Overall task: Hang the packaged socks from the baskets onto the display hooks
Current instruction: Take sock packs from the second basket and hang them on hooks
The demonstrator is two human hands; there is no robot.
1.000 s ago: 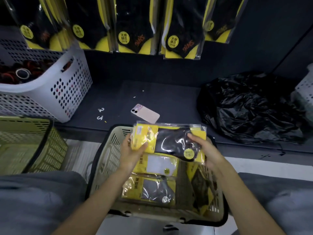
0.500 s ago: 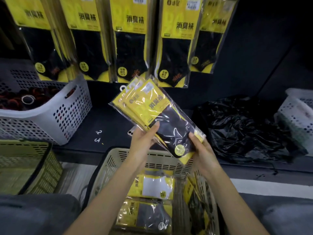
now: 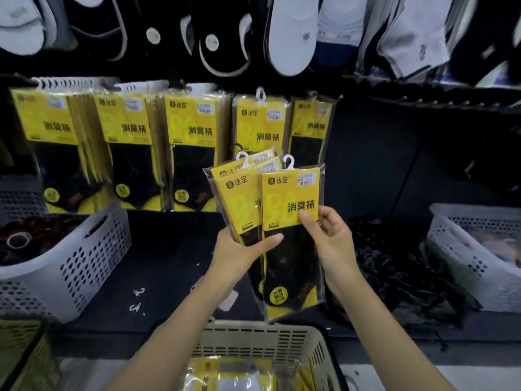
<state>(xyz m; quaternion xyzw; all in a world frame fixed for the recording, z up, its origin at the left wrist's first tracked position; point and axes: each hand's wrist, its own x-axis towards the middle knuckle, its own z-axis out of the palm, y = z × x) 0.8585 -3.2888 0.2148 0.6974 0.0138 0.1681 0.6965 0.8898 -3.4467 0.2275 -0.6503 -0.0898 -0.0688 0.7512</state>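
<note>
I hold a small fan of yellow-and-black sock packs upright below the display. My left hand [image 3: 239, 253] grips the rear packs [image 3: 234, 193] from the left, thumb across the front. My right hand [image 3: 328, 235] pinches the front pack [image 3: 290, 204] at its right edge. Each held pack has a white plastic hanger hook on top. A row of matching hung packs [image 3: 194, 142] fills the display hooks behind, with one lone pack [image 3: 259, 122] straight above my hands. The beige basket [image 3: 253, 340] below holds more packs.
A white perforated basket [image 3: 84, 263] stands at the left on the dark shelf, another white basket [image 3: 473, 249] at the right. A black plastic bag [image 3: 400, 266] lies between. Loose white hooks [image 3: 138, 299] lie on the shelf. White and black socks hang above.
Both hands lifted the packs out of the beige basket and turned them upright in front of the display. The front pack has been slid apart from the others.
</note>
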